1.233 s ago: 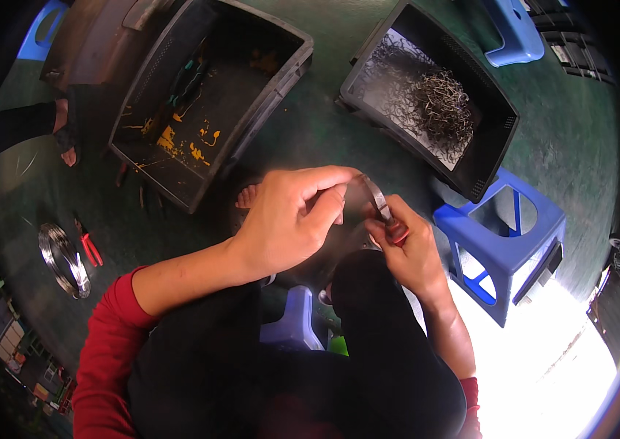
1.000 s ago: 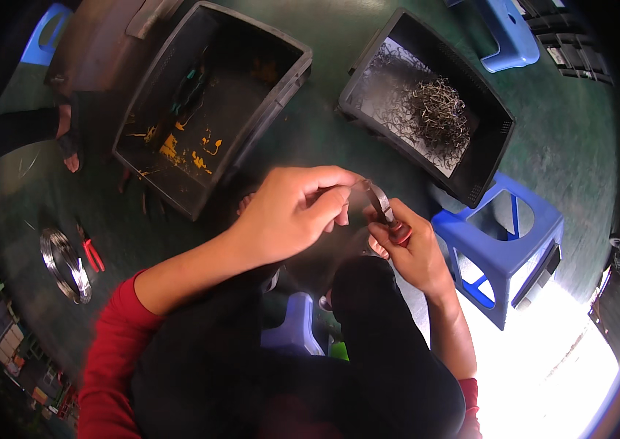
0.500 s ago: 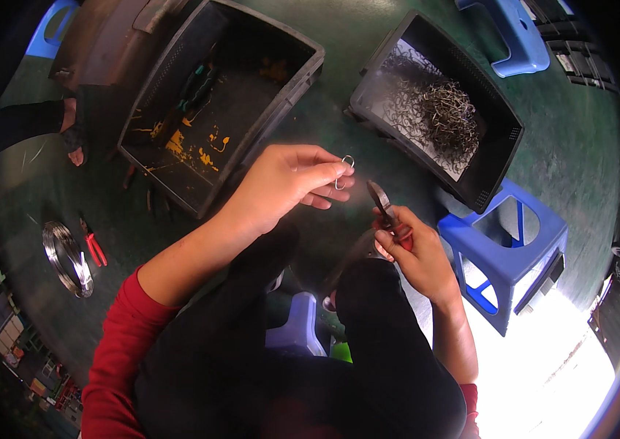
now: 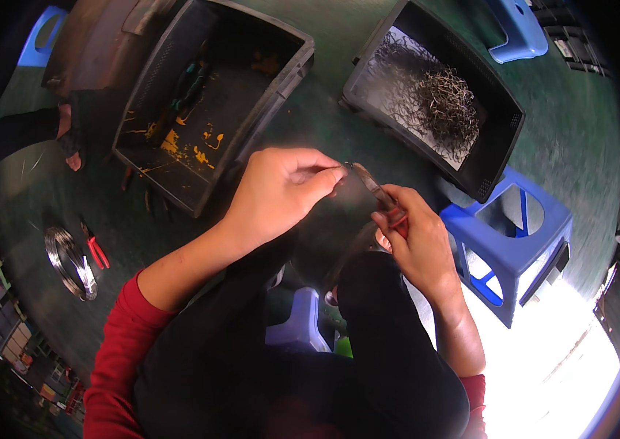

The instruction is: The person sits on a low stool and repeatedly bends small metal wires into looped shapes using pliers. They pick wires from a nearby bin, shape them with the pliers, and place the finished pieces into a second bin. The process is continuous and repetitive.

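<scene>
Thumb and fingertips of my left hand (image 4: pixel 277 194) are pinched on a small bent wire piece (image 4: pixel 348 165), most of it hidden by the fingers. My right hand (image 4: pixel 423 245) is wrapped round the red grips of a pair of pliers (image 4: pixel 370 183). The plier jaws point up and left, right at the wire by my left fingertips. Whether they bite on it is too small to tell. Both hands are above my knees, between two black bins.
A black bin (image 4: pixel 251 102) at the left holds dark tools and yellow stains. Many bent wires (image 4: pixel 445 106) fill part of the right bin (image 4: pixel 496 161). A blue stool (image 4: pixel 511 252) stands at right. A wire coil (image 4: pixel 69 263), red-handled pliers (image 4: pixel 96 251) and another person's foot (image 4: pixel 70 143) are at left.
The plier jaws have moved up and left to meet the wire. My left fingers have closed in, and less of the wire shows. The view has shifted slightly.
</scene>
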### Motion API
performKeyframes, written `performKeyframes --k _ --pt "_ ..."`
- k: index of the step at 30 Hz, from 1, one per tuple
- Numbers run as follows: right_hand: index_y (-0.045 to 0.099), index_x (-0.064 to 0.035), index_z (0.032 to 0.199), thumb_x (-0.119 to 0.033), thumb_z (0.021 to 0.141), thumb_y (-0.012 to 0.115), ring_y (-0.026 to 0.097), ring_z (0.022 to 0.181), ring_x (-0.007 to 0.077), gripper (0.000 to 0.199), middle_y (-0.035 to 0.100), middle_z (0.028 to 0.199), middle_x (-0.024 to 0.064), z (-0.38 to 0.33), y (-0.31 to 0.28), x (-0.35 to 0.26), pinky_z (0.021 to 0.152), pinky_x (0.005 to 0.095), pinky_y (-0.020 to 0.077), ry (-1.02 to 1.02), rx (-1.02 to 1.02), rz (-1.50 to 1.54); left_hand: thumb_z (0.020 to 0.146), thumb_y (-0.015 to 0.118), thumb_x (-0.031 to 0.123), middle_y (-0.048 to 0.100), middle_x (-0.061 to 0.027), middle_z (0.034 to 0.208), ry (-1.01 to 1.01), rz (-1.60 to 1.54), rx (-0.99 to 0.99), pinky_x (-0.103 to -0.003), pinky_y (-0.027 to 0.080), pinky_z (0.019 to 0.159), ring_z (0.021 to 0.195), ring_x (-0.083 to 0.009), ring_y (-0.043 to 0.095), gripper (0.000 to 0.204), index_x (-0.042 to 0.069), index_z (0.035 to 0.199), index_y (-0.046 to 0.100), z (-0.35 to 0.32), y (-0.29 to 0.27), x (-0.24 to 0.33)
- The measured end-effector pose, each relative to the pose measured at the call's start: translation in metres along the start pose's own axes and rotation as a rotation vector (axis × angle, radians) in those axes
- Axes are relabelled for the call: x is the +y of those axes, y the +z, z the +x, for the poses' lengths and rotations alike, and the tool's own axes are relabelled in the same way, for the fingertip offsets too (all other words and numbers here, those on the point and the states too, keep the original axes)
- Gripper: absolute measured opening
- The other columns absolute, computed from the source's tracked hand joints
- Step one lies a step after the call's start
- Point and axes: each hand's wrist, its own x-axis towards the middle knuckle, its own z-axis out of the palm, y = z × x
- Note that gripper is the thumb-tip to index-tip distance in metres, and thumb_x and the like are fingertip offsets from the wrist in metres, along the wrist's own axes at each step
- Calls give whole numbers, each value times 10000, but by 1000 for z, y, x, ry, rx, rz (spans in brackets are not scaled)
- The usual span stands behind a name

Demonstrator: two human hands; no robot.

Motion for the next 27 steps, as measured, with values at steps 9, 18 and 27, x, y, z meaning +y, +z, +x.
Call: performKeyframes --k 9,18,27 --pt "592 -22 1138 -142 904 673 657 751 254 275 649 834 141 2 2 -4 713 340 497 68 -64 90 980 586 172 710 -74 895 35 132 -11 -232 513 706 838 -112 678 245 -34 1056 694 0 1 -4" --pt "594 2 1083 -182 920 665 677 876 337 256 684 924 177 3 -3 -11 789 393 516 255 -200 250 1056 413 340 575 -27 707 54 147 -144 -240 471 639 668 -84 561 434 6 886 631 -5 2 -10" --pt "583 -28 1071 -97 879 675 651 876 367 224 650 942 161 -3 11 -5 750 425 508 64 23 104 1042 427 347 476 3 574 -75 -247 -185 -239 352 493 513 -74 439 474 25 728 578 -3 8 -11"
